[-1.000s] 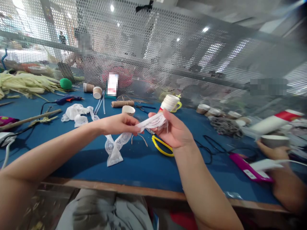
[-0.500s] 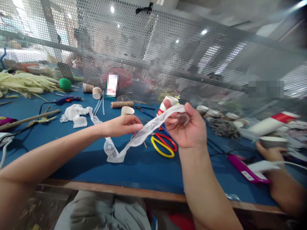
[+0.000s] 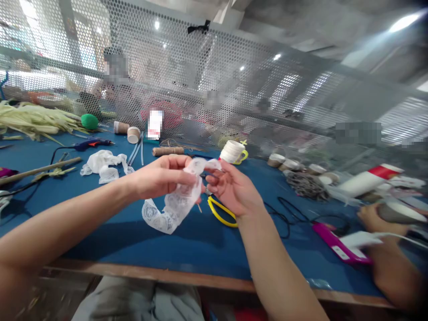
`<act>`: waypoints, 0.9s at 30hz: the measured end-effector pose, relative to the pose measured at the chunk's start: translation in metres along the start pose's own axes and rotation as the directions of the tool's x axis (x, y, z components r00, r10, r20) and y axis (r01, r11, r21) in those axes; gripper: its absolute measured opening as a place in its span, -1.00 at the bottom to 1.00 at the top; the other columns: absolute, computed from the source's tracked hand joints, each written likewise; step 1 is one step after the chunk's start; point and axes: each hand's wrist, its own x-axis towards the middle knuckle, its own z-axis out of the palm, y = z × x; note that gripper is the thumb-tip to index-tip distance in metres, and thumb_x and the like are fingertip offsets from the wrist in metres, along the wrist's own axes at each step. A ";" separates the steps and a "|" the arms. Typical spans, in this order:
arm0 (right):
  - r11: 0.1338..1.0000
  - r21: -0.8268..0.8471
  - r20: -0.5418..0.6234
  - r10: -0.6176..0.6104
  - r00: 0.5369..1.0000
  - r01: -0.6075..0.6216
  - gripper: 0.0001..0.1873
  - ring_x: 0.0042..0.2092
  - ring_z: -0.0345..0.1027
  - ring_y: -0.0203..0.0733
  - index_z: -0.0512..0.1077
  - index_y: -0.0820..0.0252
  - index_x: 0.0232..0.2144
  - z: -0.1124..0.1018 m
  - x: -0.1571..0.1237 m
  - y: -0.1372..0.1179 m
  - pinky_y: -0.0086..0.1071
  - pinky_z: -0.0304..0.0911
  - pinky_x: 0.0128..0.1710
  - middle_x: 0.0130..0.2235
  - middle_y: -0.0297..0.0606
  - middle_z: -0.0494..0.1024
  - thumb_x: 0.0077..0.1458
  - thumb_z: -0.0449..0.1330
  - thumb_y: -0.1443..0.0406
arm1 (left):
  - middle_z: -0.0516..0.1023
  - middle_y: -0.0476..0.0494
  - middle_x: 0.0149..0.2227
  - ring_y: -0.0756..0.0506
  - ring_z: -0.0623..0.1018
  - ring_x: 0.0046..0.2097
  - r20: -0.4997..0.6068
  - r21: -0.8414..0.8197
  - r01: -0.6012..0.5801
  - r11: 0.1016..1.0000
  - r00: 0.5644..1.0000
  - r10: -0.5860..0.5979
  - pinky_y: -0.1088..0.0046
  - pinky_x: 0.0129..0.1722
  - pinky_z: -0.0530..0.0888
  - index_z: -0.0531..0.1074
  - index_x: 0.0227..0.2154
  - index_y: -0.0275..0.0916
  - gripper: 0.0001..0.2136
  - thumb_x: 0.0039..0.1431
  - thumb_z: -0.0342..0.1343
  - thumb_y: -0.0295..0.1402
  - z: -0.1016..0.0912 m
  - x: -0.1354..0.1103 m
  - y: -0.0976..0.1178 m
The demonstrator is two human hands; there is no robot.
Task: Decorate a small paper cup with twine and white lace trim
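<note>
My left hand (image 3: 167,176) pinches a strip of white lace ribbon (image 3: 182,200) over the middle of the table. The ribbon's end is between the fingertips of my right hand (image 3: 234,185), close by on the right. From my left hand the lace hangs down and curls near the tabletop, and part of it runs behind my left forearm. A crumpled heap of white lace (image 3: 102,165) lies left of that forearm. Below my right hand shows a yellow scissors handle (image 3: 222,214); the rest of the scissors is hidden.
Behind my hands stand a white cup (image 3: 231,152) and a twine roll (image 3: 168,151). A glue gun (image 3: 92,144), a stick (image 3: 40,170) and pale husks (image 3: 36,119) lie left. At right are a purple power strip (image 3: 341,245) and another person's hand (image 3: 381,220) on a grey cup.
My right hand has moved left and down, bringing the ribbon's end close to my left hand. My left hand has gone from beside the ribbon to gripping it, and the stretched lace has slackened.
</note>
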 end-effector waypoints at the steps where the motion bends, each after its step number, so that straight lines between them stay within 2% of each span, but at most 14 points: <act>1: 0.999 -0.040 -0.035 -0.017 0.999 0.016 -0.80 -0.51 0.28 -0.37 0.31 0.16 -0.41 -0.001 0.003 0.003 -0.48 0.17 -0.61 -0.33 -0.28 0.46 -0.06 0.11 0.16 | 0.49 -0.05 -0.50 -0.01 0.50 -0.50 0.033 -0.067 0.017 0.998 0.999 -0.015 0.44 -0.46 0.39 0.22 -0.54 -0.28 -0.86 -0.06 0.12 -0.44 -0.004 0.000 0.003; 3: 0.977 -0.146 -0.033 -0.161 0.986 0.155 -0.83 -0.37 0.34 -0.32 0.29 0.15 -0.38 -0.001 0.004 0.008 -0.43 0.26 -0.46 -0.23 -0.26 0.44 -0.07 0.14 0.23 | 0.50 -0.07 -0.51 0.01 0.48 -0.56 0.088 -0.126 0.060 0.990 0.995 -0.049 0.49 -0.51 0.38 0.25 -0.53 -0.30 -0.90 -0.03 0.09 -0.45 -0.012 0.000 0.007; 4: 0.944 -0.202 0.016 -0.265 0.964 0.263 -0.85 -0.27 0.35 -0.28 0.29 0.14 -0.37 0.002 0.001 0.010 -0.38 0.28 -0.35 -0.18 -0.25 0.42 -0.08 0.14 0.27 | 0.50 -0.07 -0.53 0.02 0.48 -0.58 0.108 -0.133 0.085 0.987 0.992 -0.071 0.50 -0.53 0.37 0.27 -0.52 -0.31 -0.91 -0.01 0.08 -0.44 -0.015 0.000 0.007; 6: 0.824 -0.303 0.186 -0.442 0.878 0.479 -0.81 -0.08 0.28 -0.20 0.29 0.12 -0.33 0.008 -0.007 0.012 -0.29 0.23 -0.15 -0.09 -0.23 0.37 -0.09 0.14 0.34 | 0.49 -0.07 -0.55 0.01 0.48 -0.58 0.129 -0.132 0.124 0.983 0.986 -0.107 0.51 -0.55 0.37 0.28 -0.50 -0.32 -0.90 0.01 0.08 -0.42 -0.018 0.001 0.006; 8: 0.684 -0.398 0.340 -0.509 0.791 0.611 -0.68 0.02 0.20 -0.15 0.27 0.09 -0.23 0.015 -0.016 0.015 -0.22 0.16 -0.04 -0.03 -0.22 0.32 -0.12 0.17 0.38 | 0.47 -0.05 -0.57 -0.01 0.49 -0.57 0.107 -0.131 0.123 0.984 0.988 -0.109 0.51 -0.55 0.38 0.28 -0.49 -0.31 -0.89 0.01 0.10 -0.40 -0.017 0.002 0.004; 9: 0.622 -0.449 0.370 -0.524 0.767 0.642 -0.61 0.03 0.18 -0.14 0.25 0.08 -0.19 0.018 -0.018 0.018 -0.21 0.15 -0.02 -0.01 -0.21 0.30 -0.14 0.18 0.40 | 0.47 -0.04 -0.58 0.00 0.49 -0.56 0.089 -0.129 0.111 0.985 0.991 -0.100 0.51 -0.54 0.38 0.28 -0.49 -0.31 -0.88 0.00 0.10 -0.39 -0.016 0.002 0.003; 12: 0.505 -0.599 0.315 -0.565 0.763 0.621 -0.63 -0.07 0.26 -0.15 0.26 0.10 -0.18 0.023 -0.018 0.027 -0.21 0.19 -0.08 -0.10 -0.19 0.37 -0.11 0.17 0.39 | 0.47 -0.04 -0.57 0.01 0.49 -0.54 0.063 -0.110 0.102 0.989 0.993 -0.095 0.53 -0.51 0.40 0.28 -0.48 -0.31 -0.87 0.01 0.11 -0.37 -0.012 0.002 0.002; 15: 0.501 -0.685 0.224 -0.547 0.806 0.530 -0.88 -0.29 0.33 -0.20 0.33 0.15 -0.34 0.019 -0.012 0.032 -0.28 0.26 -0.25 -0.33 -0.24 0.45 -0.02 0.10 0.34 | 0.46 -0.04 -0.58 0.03 0.46 -0.58 0.058 -0.027 0.147 0.989 0.988 -0.145 0.55 -0.57 0.37 0.29 -0.47 -0.30 -0.84 0.01 0.11 -0.32 -0.015 0.002 0.007; 18: 0.488 -0.723 0.176 -0.554 0.814 0.489 -0.86 -0.34 0.34 -0.21 0.38 0.17 -0.35 0.013 -0.008 0.028 -0.31 0.26 -0.30 -0.35 -0.24 0.48 0.03 0.03 0.33 | 0.38 0.04 -0.68 0.11 0.29 -0.73 -0.023 0.186 0.222 0.957 0.975 -0.222 0.64 -0.74 0.15 0.30 -0.43 -0.28 -0.83 0.03 0.09 -0.27 -0.028 0.001 0.018; 20: 0.489 -0.728 0.151 -0.569 0.808 0.480 -0.83 -0.32 0.35 -0.21 0.40 0.16 -0.32 0.010 -0.008 0.023 -0.31 0.26 -0.29 -0.30 -0.23 0.49 0.04 0.02 0.34 | 0.27 0.10 -0.75 0.15 0.13 -0.77 -0.114 0.373 0.282 0.884 0.959 -0.258 0.63 -0.78 -0.01 0.33 -0.40 -0.26 -0.81 0.03 0.07 -0.23 -0.038 0.000 0.026; 22: 0.513 -0.720 0.142 -0.552 0.822 0.468 -0.84 -0.33 0.35 -0.22 0.41 0.17 -0.33 0.011 -0.008 0.018 -0.33 0.26 -0.30 -0.32 -0.24 0.49 0.03 0.05 0.33 | 0.27 0.11 -0.71 0.14 0.15 -0.73 -0.195 0.584 0.273 0.765 0.961 -0.194 0.62 -0.75 0.00 0.35 -0.30 -0.24 -0.75 -0.04 0.13 -0.22 -0.046 -0.002 0.034; 23: 0.536 -0.706 0.148 -0.528 0.836 0.463 -0.86 -0.34 0.34 -0.23 0.42 0.17 -0.35 0.012 -0.009 0.017 -0.34 0.26 -0.32 -0.34 -0.24 0.49 0.02 0.07 0.31 | 0.30 0.10 -0.67 0.13 0.19 -0.70 -0.219 0.701 0.256 0.666 0.966 -0.141 0.62 -0.72 0.04 0.36 -0.26 -0.22 -0.69 -0.10 0.18 -0.25 -0.048 -0.003 0.038; 25: 0.611 -0.654 0.173 -0.455 0.874 0.447 -0.89 -0.39 0.32 -0.26 0.42 0.19 -0.40 0.014 -0.010 0.015 -0.38 0.25 -0.39 -0.40 -0.27 0.48 -0.01 0.12 0.29 | 0.33 0.08 -0.62 0.10 0.25 -0.63 -0.228 0.887 0.235 0.398 0.971 -0.065 0.61 -0.67 0.09 0.40 -0.27 -0.20 -0.67 -0.19 0.23 -0.31 -0.048 -0.008 0.047; 27: 0.714 -0.571 0.200 -0.357 0.912 0.405 -0.89 -0.47 0.27 -0.32 0.41 0.20 -0.46 0.016 -0.012 0.013 -0.43 0.22 -0.47 -0.47 -0.32 0.44 -0.05 0.17 0.25 | 0.32 0.04 -0.63 0.08 0.25 -0.61 -0.211 0.955 0.230 0.186 0.971 -0.114 0.60 -0.64 0.11 0.47 -0.42 -0.25 -0.83 -0.12 0.17 -0.31 -0.045 -0.016 0.058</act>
